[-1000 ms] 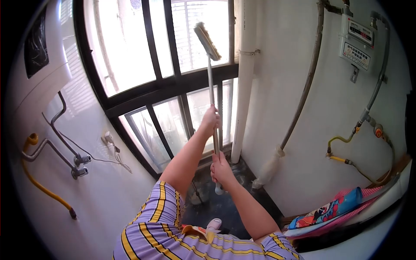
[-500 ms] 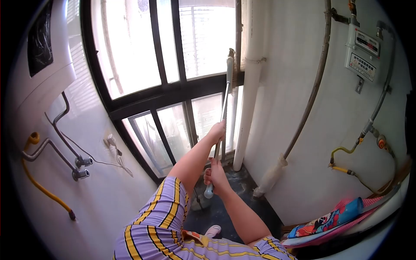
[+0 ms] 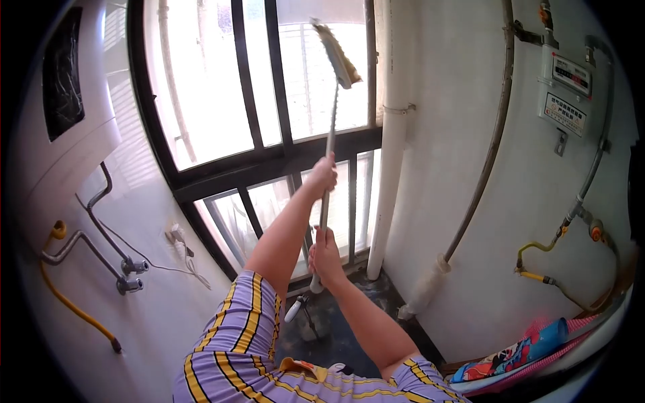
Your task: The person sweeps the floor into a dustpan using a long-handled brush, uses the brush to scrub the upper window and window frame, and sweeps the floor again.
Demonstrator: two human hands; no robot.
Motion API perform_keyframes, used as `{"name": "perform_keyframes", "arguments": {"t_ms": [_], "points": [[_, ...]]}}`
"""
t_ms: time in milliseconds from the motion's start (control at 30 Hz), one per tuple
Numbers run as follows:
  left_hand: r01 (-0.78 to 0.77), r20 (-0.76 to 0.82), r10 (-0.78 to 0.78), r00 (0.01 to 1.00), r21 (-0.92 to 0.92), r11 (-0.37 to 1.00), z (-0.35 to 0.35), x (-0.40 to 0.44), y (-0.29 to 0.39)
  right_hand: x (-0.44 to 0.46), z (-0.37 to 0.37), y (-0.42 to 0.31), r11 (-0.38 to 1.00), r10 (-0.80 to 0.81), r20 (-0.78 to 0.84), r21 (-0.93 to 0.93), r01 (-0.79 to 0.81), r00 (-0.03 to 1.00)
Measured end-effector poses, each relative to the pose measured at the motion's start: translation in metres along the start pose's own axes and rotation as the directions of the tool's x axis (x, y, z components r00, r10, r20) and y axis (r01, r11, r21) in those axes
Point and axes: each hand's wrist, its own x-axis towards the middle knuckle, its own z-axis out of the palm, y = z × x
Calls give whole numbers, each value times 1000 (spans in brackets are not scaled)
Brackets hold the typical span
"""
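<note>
I hold a long-handled window cleaner (image 3: 332, 121) with both hands. Its wide head (image 3: 338, 57), with a fuzzy yellowish edge, is up in front of the window (image 3: 316, 107); whether it touches the glass I cannot tell. Higher on the pole, my left hand (image 3: 322, 177) is closed around it. Below, my right hand (image 3: 326, 256) grips the lower part, just above the pale end of the handle (image 3: 316, 285). The pole stands nearly upright, tilted slightly right at the top.
Pipes (image 3: 384, 168) run down the right corner. A gas meter (image 3: 570, 87) hangs on the right wall, with cloths (image 3: 517, 349) below. At left are a wall-mounted appliance (image 3: 87, 141), valves (image 3: 131, 275) and a yellow hose (image 3: 74, 307). A white-handled tool (image 3: 293, 310) stands low near the dark floor.
The window cleaner's head has swung left and up, from beside the corner pipe to in front of the upper pane, and has turned. Both hands have shifted slightly left.
</note>
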Motion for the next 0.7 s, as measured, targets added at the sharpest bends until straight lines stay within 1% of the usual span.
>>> {"name": "perform_keyframes", "arguments": {"t_ms": [33,67,100,133,200,233,300,333,400,433,467,500,533,567,633,667,700], "points": [[18,61,-29,998,169,985,-1,12,-40,-5,2,13,994,61,-15,92,-60,998],[-21,60,-6,998,437,899,-2,25,-78,-10,3,22,976,127,-31,184,-119,991],[85,41,-105,994,336,938,2,23,-90,-18,8,18,974,160,-83,176,-143,984],[192,22,-202,979,229,954,5,20,-101,-17,6,16,975,163,-76,167,-149,984],[177,11,-182,983,186,967,7,17,-84,-18,4,8,975,174,-67,155,-162,983],[115,17,-122,992,223,968,7,16,-67,-15,7,-3,965,161,3,209,-158,987],[47,89,-69,994,226,973,-1,17,-30,-11,25,-19,971,92,36,217,-98,995],[81,39,-87,995,126,989,3,5,-1,-7,31,-25,974,45,66,219,-59,997],[-61,49,56,997,106,993,7,-17,61,4,39,-39,996,-81,68,47,78,994],[-151,52,149,988,50,987,5,-24,91,11,44,-45,989,-140,82,-43,144,987],[-267,-43,273,961,109,957,9,-39,122,23,48,-59,970,-169,54,-165,176,984],[-317,-116,325,939,82,945,6,-41,154,30,55,-80,952,-216,90,-200,230,972],[-410,-140,423,895,113,905,1,-45,183,35,64,-104,929,-265,127,-231,288,956],[-450,-149,459,876,93,888,-5,-44,210,43,75,-124,932,-269,183,-198,304,945],[-437,-148,439,886,45,898,-23,-22,250,55,93,-159,934,-283,288,-132,330,915],[-425,-151,424,893,27,905,-25,-17,261,56,98,-170,955,-248,295,-86,284,923],[-404,-179,406,896,53,913,-24,-10,263,59,97,-172,958,-249,290,-65,278,924]]}}
